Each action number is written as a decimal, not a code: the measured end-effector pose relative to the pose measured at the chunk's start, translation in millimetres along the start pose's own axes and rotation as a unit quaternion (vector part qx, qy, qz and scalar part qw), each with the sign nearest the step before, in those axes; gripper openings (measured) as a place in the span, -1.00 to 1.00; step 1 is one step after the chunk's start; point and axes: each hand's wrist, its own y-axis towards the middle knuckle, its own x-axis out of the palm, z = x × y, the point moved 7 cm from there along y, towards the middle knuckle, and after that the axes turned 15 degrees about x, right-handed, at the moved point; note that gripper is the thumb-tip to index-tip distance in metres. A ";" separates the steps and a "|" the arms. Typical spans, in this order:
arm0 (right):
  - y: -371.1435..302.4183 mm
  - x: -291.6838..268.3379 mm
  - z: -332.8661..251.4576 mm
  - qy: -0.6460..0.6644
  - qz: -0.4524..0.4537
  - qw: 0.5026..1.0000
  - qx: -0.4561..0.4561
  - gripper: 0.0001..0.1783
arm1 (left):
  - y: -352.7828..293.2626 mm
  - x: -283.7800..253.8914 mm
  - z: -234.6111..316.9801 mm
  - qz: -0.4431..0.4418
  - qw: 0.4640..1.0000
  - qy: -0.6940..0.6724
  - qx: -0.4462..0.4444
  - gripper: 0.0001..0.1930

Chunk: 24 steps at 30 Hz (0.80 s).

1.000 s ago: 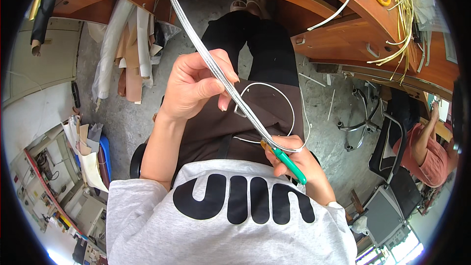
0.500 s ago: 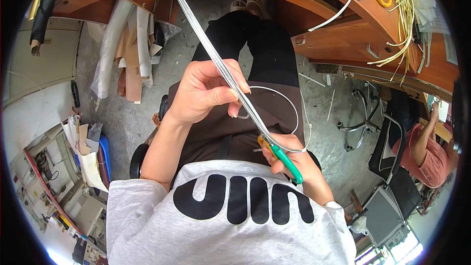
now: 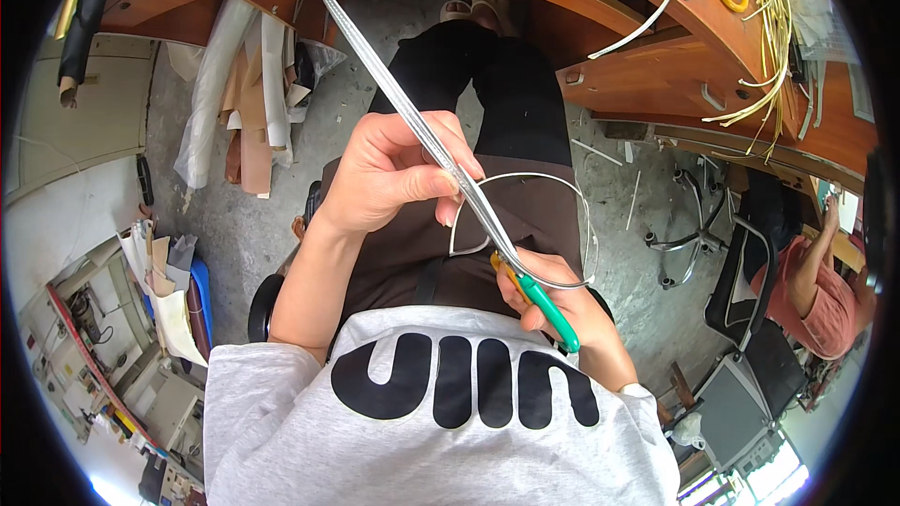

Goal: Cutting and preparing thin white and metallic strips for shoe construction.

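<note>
While the right hand [image 3: 553, 270] stays wrapped around the green-handled tool [image 3: 553, 316] over the right side of the brown apron [image 3: 394, 264], the left hand [image 3: 375, 178] has moved closer to it than a second ago, its thumb and fingers pinching the silver-white strip [image 3: 378, 67] above the apron's middle. That strip slants over the apron, from beyond its far edge down to the tool. A loop of thin white cord [image 3: 572, 186] above the apron has changed shape. The shorter span between the hands probably gives better control there; whether the tool grips the strip, I cannot tell.
</note>
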 end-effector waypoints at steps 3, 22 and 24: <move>0.1 1.9 3.8 0.003 -0.014 1.000 -0.003 -0.14 | -1.0 -2.7 -2.4 0.009 1.000 -0.023 -0.005 -0.84; 3.3 -1.7 -2.0 0.003 -0.004 1.000 0.017 -0.18 | -4.8 2.9 -4.1 0.014 0.998 0.043 -0.051 -0.82; 2.7 -2.1 -0.1 -0.003 -0.008 1.000 0.027 -0.16 | -5.0 2.2 -4.7 0.015 0.998 0.042 -0.052 -0.83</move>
